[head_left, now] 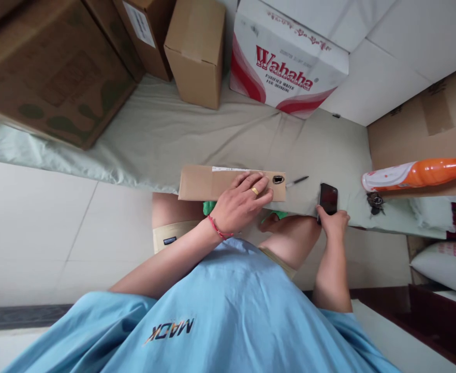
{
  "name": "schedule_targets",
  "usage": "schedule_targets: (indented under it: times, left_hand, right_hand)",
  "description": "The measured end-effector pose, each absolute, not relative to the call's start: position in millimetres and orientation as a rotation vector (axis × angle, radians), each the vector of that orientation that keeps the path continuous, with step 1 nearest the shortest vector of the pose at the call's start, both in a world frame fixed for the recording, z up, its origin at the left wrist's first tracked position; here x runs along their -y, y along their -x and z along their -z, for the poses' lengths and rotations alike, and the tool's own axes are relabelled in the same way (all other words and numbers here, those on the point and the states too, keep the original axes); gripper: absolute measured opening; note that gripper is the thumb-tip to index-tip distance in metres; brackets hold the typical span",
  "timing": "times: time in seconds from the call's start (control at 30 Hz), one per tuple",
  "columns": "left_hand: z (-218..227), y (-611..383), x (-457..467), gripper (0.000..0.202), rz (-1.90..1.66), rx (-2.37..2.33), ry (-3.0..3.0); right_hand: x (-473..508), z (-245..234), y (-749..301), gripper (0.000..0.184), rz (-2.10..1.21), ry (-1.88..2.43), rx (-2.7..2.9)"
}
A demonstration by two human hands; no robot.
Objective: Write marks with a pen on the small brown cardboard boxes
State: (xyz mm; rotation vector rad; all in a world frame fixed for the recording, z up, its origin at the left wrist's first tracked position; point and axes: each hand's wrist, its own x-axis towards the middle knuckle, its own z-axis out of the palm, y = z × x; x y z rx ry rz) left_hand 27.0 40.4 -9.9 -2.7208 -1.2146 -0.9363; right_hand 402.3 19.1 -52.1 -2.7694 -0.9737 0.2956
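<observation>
My left hand (243,202), with a ring and a red bracelet, lies flat on a narrow cardboard box (196,182) near the front edge of the cloth-covered surface. The box has a white label strip along its far side and a dark-rimmed opening (278,179) near its right end. Farther right, my right hand (333,221) grips the near end of a dark smartphone (329,198) at the edge. Between box and phone lies a pen (298,181), its left end close to the box.
Cardboard boxes (194,49) stand at the back left, beside a white and red water carton (285,62). On the right are an orange bottle-shaped object (425,173) lying sideways and a small dark bunch (375,201), perhaps keys. A white sack (447,264) is lower right.
</observation>
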Motion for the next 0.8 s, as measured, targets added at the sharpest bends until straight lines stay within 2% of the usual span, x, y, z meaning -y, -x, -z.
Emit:
schedule_targets:
  times: [0.13,0.27,0.47,0.57,0.7,0.8]
  left_hand:
    - [11,-28,-41,0.022,0.967,1.225,2.724]
    - [9,-25,-41,0.027,0.956,1.197,2.748]
    - [4,-20,-43,0.051,1.026,1.263,2.934]
    - [5,-19,-44,0.054,1.104,1.251,2.932]
    - [7,-18,-46,0.049,1.116,1.219,2.934]
    - [7,-18,-46,0.048,1.105,1.226,2.957]
  right_hand:
    - [5,55,-392,0.080,-0.383,2.615,0.996]
    - [20,53,-369,0.079,-0.518,2.392,1.019]
    - [27,35,-303,0.074,-0.831,1.804,1.057]
    - [27,21,-274,0.073,-0.780,1.759,1.207]
    - [25,9,-247,0.077,-0.549,1.814,1.372]
    - [23,6,-232,0.074,-0.410,1.815,1.464]
